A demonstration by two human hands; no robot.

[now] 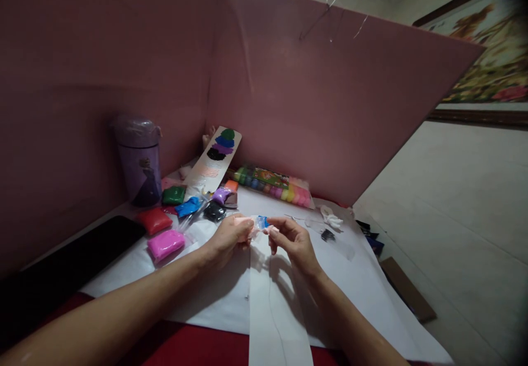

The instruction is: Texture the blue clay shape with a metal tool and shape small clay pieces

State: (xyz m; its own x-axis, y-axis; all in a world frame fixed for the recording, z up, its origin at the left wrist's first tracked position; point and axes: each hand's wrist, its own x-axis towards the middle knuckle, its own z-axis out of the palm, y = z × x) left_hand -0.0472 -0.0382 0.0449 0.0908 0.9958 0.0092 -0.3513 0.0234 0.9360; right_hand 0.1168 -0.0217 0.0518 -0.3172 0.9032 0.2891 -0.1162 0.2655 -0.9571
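My left hand (226, 238) is closed around a small clear plastic packet (259, 223) of pale peach modelling clay with a blue patch on it. My right hand (293, 243) pinches at the packet's right end, thumb and forefinger together by a bit of peach clay. Whether those fingers grip the plastic or the clay is hard to make out. Below both hands lies a long white card strip (280, 316) with a thin curved line on it.
Clay packets, including a pink one (165, 245) and a red one (154, 221), lie at the left. Behind them stand a purple tumbler (142, 173) and a colour-daubed card (214, 159). A multicoloured clay pack (274, 184) rests by the pink board (309, 96). A black object (91, 256) lies front left.
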